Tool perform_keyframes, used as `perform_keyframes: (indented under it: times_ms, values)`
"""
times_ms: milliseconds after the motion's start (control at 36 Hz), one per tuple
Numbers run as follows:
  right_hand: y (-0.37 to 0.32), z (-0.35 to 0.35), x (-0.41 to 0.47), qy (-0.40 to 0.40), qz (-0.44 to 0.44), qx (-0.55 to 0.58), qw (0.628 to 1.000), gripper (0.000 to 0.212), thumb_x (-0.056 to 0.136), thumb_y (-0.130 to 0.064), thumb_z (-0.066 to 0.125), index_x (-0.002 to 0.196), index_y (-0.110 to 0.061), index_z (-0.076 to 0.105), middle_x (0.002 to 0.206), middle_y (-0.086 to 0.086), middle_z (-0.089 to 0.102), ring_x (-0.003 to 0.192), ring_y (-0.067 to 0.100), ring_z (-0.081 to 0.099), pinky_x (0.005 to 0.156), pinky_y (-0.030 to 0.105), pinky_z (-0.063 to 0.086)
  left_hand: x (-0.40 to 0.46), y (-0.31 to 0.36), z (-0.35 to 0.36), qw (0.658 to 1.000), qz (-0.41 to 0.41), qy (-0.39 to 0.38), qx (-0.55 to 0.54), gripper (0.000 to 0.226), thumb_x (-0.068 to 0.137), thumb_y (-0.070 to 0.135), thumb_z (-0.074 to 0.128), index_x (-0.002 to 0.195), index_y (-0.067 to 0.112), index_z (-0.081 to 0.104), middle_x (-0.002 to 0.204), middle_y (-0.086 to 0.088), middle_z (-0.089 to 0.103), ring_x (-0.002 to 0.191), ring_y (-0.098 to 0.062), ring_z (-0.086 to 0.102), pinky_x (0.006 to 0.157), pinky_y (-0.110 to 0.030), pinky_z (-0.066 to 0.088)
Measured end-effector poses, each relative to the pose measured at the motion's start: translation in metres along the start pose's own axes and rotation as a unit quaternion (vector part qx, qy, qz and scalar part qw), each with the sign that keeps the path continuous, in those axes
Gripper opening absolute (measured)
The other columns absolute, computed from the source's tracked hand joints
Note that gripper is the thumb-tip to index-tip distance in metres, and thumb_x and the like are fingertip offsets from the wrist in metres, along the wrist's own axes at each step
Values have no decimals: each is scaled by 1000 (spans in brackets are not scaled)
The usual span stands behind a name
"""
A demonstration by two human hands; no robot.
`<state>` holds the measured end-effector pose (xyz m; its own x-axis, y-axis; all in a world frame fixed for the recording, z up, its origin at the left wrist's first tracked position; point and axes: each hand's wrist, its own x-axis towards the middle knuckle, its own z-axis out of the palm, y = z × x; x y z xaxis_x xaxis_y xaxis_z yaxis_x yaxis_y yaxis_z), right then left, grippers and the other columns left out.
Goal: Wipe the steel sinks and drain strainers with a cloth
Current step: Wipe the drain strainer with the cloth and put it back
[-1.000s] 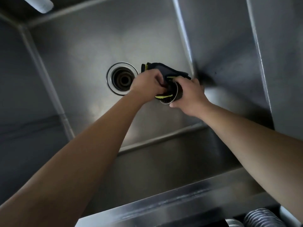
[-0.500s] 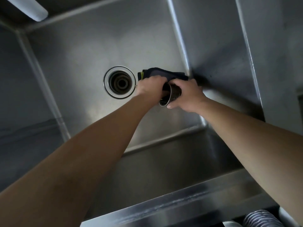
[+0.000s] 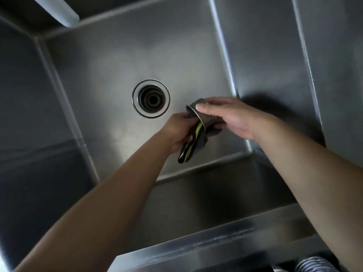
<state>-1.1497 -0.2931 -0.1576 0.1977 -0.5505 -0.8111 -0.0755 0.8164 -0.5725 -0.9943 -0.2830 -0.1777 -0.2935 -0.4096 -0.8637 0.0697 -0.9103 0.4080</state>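
just right of the open drain (image 3: 150, 100), the right hand (image 3: 233, 117) grips the strainer (image 3: 204, 116) loosely while the left hand (image 3: 179, 128) clutches the cloth (image 3: 191, 146) beneath it, so a hard wipe could knock it into the sink (image 3: 110, 61).

We are seeing bare sink floor (image 3: 121, 75) lying open around the uncovered drain opening (image 3: 150, 100), steel walls (image 3: 265, 55) closing in all sides.

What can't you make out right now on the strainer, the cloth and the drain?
- Strainer inside: head view, its mouth faces away, right hand covers the top.
- Cloth: upper part hidden in the left hand.
- Drain opening: depths too dark.
- Striped item: cut by bottom edge.
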Motion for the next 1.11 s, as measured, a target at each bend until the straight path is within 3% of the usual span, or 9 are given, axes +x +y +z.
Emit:
perform_keyframes:
  times_ms: [139, 250, 389, 528, 722, 861, 972, 1028, 1111]
  values:
    - [7, 1, -5, -2, 40, 16, 999, 36, 82, -24, 78, 115, -11, 71, 99, 6, 75, 97, 25, 71, 92, 44, 56, -6, -9, 6, 997, 71, 32, -20, 9, 87, -13, 64, 91, -5, 65, 58, -3, 70, 50, -13, 68, 46, -22, 54]
    - [6, 8, -4, 38, 46, 27, 998, 39, 81, -32, 79, 111, -8, 72, 93, 6, 75, 87, 22, 72, 68, 33, 59, 9, -15, -3, 980, 102, 114, 125, 9, 83, -3, 73, 89, 5, 72, 74, -3, 74, 65, -13, 69, 61, -32, 60]
    - [2, 12, -7, 48, 105, 58, 992, 33, 78, -42, 80, 95, -15, 72, 75, 4, 74, 73, 24, 72, 63, 32, 60, 11, -17, -10, 952, 155, 153, 214, 8, 80, 7, 75, 81, 11, 68, 74, -3, 70, 63, -9, 59, 62, -24, 52]
    - [-3, 13, -14, 52, 208, 80, 973, 42, 79, -53, 75, 79, -12, 65, 59, 6, 67, 49, 19, 65, 48, 25, 54, 3, -13, -12, 915, 237, 141, 295, 23, 74, 5, 78, 75, 21, 62, 61, 13, 58, 49, 7, 48, 50, -7, 36]
    - [10, 19, -19, 10, 278, 79, 957, 56, 80, -69, 65, 89, -13, 67, 67, 12, 67, 45, 16, 58, 37, 19, 47, -3, -11, -24, 854, 285, 97, 425, 22, 71, 17, 80, 83, 26, 64, 66, 12, 60, 56, 5, 52, 55, -9, 39]
    - [10, 14, -25, -25, 175, 139, 974, 63, 69, -62, 75, 102, -9, 68, 84, 12, 72, 73, 28, 71, 69, 42, 61, 3, -2, -37, 939, 144, 88, 300, 20, 79, 7, 77, 69, 17, 63, 46, 5, 55, 37, -10, 49, 38, -20, 42]
    - [6, 6, -28, -36, 106, 121, 986, 41, 75, -30, 79, 111, -18, 66, 107, 15, 73, 99, 33, 71, 78, 42, 61, 2, -1, -42, 978, 54, 49, 193, 25, 90, 8, 67, 66, 14, 61, 43, 1, 47, 32, -9, 39, 36, -16, 33]
    - [6, 4, -28, -65, 85, 108, 988, 50, 72, -21, 77, 120, -24, 65, 115, 13, 72, 103, 34, 70, 78, 41, 60, 2, 0, -41, 983, 24, 17, 182, 18, 91, 5, 63, 74, 8, 63, 49, -5, 50, 38, -12, 42, 41, -18, 37]
    - [6, 4, -27, -105, 72, 127, 984, 58, 75, -11, 75, 130, -26, 62, 123, 13, 70, 104, 36, 71, 80, 44, 60, -2, 0, -37, 985, 19, -3, 172, 15, 91, 1, 62, 103, -8, 65, 83, -23, 56, 71, -31, 51, 69, -41, 45]
